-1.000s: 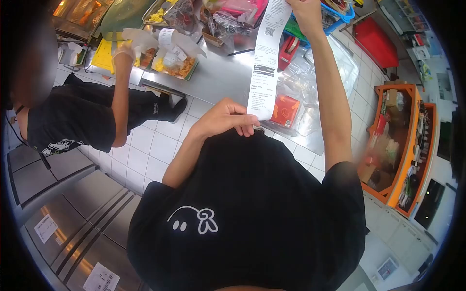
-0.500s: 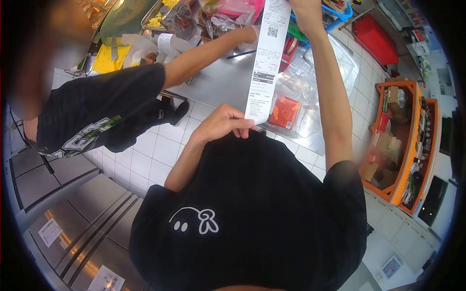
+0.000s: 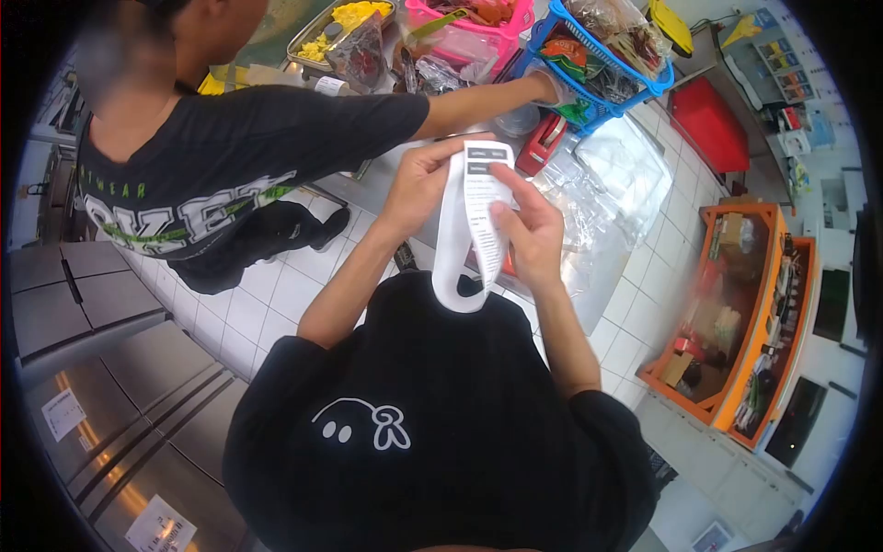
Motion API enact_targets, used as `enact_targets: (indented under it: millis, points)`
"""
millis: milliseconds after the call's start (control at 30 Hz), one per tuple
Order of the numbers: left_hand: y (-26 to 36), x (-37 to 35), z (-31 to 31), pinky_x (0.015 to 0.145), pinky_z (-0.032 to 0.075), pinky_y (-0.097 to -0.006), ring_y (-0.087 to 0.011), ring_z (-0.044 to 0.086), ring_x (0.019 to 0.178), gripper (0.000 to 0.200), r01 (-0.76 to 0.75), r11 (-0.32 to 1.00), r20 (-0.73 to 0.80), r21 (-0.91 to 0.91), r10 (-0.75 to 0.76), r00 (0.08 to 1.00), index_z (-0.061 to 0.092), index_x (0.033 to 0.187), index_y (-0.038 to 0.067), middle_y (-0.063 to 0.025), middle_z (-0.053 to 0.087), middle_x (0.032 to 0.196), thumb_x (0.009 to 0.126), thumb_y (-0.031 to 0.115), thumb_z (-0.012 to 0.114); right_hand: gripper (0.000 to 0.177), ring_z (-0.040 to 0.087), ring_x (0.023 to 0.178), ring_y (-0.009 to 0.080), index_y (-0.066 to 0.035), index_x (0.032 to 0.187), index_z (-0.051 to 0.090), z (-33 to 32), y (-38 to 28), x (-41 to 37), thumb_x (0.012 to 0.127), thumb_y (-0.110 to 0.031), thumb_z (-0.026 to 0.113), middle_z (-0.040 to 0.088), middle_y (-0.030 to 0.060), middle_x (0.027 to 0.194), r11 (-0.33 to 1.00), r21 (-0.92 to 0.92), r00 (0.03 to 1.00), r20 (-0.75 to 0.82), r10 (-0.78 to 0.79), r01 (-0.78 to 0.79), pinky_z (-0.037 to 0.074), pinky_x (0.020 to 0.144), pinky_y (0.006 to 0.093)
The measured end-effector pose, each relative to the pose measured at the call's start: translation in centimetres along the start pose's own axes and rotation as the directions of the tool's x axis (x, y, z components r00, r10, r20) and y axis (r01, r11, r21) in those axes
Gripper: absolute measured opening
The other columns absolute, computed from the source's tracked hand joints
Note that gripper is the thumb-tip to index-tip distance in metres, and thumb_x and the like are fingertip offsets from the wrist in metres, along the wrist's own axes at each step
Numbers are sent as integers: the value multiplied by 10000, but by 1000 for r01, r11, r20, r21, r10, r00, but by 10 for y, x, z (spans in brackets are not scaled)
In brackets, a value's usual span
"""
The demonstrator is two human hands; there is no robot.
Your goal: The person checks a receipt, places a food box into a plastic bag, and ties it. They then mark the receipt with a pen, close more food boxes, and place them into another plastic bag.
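Note:
A long printed paper receipt (image 3: pixel 480 198) is folded over into a loop in front of my chest, its bottom curve hanging low. My left hand (image 3: pixel 418 191) pinches its upper left edge. From the right, my right hand (image 3: pixel 533 230) grips the printed strip, with the index finger lying across the text near the dark bars. Behind the receipt is the steel table, where a red tape dispenser (image 3: pixel 543 145) stands just beyond my right hand. Clear plastic bags (image 3: pixel 584 207) lie to the right of it.
At left a co-worker (image 3: pixel 230 175) in a black shirt stretches a gloved hand (image 3: pixel 544 85) to the blue basket (image 3: pixel 602 112) of packets. A pink basket (image 3: pixel 501 37) and a tray of yellow food (image 3: pixel 317 46) stand at the back. An orange cabinet (image 3: pixel 727 414) is at right.
The receipt, stretched out vertically before, is now folded into a loop. My right hand has come down beside my left. The co-worker has leaned in, reaching further right to the blue basket.

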State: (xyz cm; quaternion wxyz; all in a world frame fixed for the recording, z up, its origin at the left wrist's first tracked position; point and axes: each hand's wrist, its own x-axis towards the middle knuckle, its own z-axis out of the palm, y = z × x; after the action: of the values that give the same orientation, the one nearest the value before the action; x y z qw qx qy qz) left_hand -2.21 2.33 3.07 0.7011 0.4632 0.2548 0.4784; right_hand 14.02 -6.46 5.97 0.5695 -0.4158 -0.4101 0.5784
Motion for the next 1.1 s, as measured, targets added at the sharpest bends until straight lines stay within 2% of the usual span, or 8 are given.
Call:
enact_targets:
  millis: [200, 400, 500, 533, 567, 633, 900, 1100]
  points:
    - [8, -7, 34, 1021, 485, -367, -193, 637, 1146, 476, 375, 803, 262, -464, -280, 923, 474, 1403, -14, -122, 624, 1291, 1081, 325, 381, 438, 629, 1145, 215, -6, 1369, 576, -8, -15, -16, 934, -40, 611, 604, 201, 1341, 850, -486, 948, -121, -294, 201, 525, 879, 266]
    - [2, -12, 64, 845, 562, -308, -155, 676, 1007, 352, 297, 904, 117, -307, -274, 955, 551, 1292, -19, -121, 675, 1169, 1051, 236, 520, 453, 436, 1397, 349, 4, 1352, 550, -22, -24, -24, 914, -73, 636, 269, 273, 1585, 441, -808, 889, 208, -408, 391, 485, 1015, 407]
    - [1, 0, 74, 707, 564, -244, -102, 689, 825, 257, 191, 952, 3, -240, -196, 981, 613, 1191, -22, -85, 716, 1025, 1030, 176, 581, 296, 499, 1319, 287, 23, 1224, 569, -1, -13, -37, 939, -43, 611, 354, 254, 1504, 915, -153, 884, -241, -401, 373, 511, 976, 378]
    - [2, 4, 77, 684, 558, -236, -95, 687, 795, 262, 118, 978, -45, -170, -127, 991, 619, 1177, -22, -79, 721, 985, 1036, 194, 573, 199, 641, 1041, 186, 4, 1124, 563, 18, -18, -37, 952, -65, 635, 545, 198, 1277, 919, -86, 838, -385, -387, 385, 560, 802, 296]
    - [3, 9, 77, 662, 553, -228, -88, 685, 766, 271, 43, 994, -86, -96, -52, 995, 625, 1163, -23, -72, 726, 945, 1042, 212, 565, 199, 641, 1041, 186, 4, 1124, 563, 9, -18, -43, 952, -65, 635, 545, 198, 1277, 919, -82, 840, -381, -387, 386, 560, 802, 296]
    - [-2, 18, 74, 641, 543, -220, -77, 682, 743, 289, 36, 999, -90, -17, -37, 995, 632, 1146, -22, -65, 730, 909, 1051, 238, 549, 205, 655, 722, 113, -7, 1081, 610, -19, -12, -55, 956, -153, 682, 665, 98, 983, 953, -53, 953, 34, 302, -300, 528, 612, 232]
    - [9, 15, 92, 835, 618, -398, -321, 725, 983, 349, 232, 949, 184, -213, -194, 964, 550, 1251, -58, -227, 685, 1133, 1057, 230, 507, 247, 566, 539, 56, -27, 948, 676, -32, -8, -60, 972, -272, 687, 655, 23, 752, 962, -97, 965, -96, 245, -254, 430, 472, 199]
    - [-9, 24, 86, 802, 617, -417, -307, 726, 941, 366, 31, 964, 11, -264, -29, 1000, 523, 1276, -56, -231, 680, 1126, 1051, 232, 516, 217, 537, 477, 65, -16, 1139, 569, -20, 11, -66, 1009, -184, 614, 664, 78, 742, 997, 54, 962, -263, 71, -59, 388, 417, 208]
